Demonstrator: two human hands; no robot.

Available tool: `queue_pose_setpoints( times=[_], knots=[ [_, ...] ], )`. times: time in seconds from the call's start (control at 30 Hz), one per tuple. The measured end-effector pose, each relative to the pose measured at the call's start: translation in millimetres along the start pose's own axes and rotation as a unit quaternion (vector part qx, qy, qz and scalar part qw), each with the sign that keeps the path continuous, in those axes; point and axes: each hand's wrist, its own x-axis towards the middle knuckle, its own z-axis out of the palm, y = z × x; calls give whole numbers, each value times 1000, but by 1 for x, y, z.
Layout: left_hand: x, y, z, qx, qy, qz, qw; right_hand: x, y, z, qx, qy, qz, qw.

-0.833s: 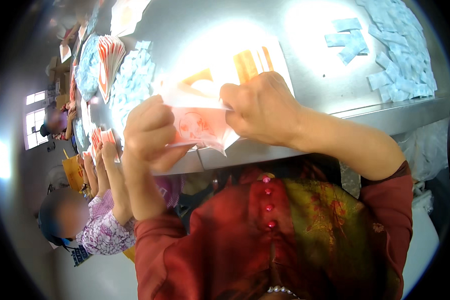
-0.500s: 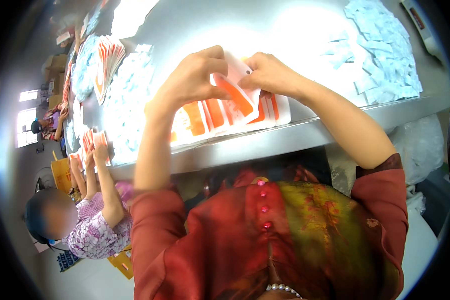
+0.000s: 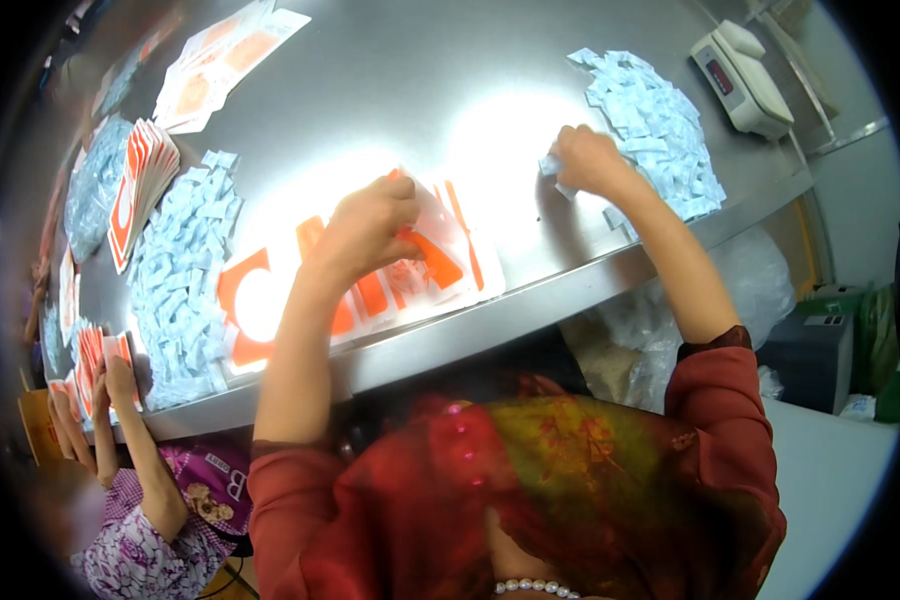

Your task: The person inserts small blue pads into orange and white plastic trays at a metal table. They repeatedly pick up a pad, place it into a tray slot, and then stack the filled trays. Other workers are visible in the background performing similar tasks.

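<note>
My left hand (image 3: 368, 225) is closed on a flat orange-and-white pouch (image 3: 440, 262), tilted up near the table's front edge. Beneath it several more such pouches (image 3: 342, 312) lie overlapped in a row. Out to the right, my right hand (image 3: 590, 160) has its fingers pinched on a small light-blue sachet (image 3: 549, 165). That hand is at the near left side of a heap of light-blue sachets (image 3: 660, 130). Part of the held pouch is hidden behind my left fingers.
Another sachet heap (image 3: 182, 285) spreads on the left of the metal table (image 3: 400, 95). Beyond it stand a fanned stack of pouches (image 3: 142, 180) and loose pouches (image 3: 225, 65). A white scale (image 3: 745, 85) sits far right. A co-worker's hands (image 3: 110, 385) hold pouches at left.
My right hand has left the pouch and moved right to the sachet heap, where it grips a sachet. My left hand still holds the pouch. The whole view has shifted.
</note>
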Motion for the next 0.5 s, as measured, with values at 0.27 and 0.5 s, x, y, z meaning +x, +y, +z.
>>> queue_pose_setpoints(
  times=[0.27,0.5],
  knots=[
    [-2,0,-3,5,-24,-10,1000,-6,-23,-28,252,89,74,961],
    [-6,-11,-1,-33,7,2,999,-7,-129,-64,541,-121,52,830]
  ],
)
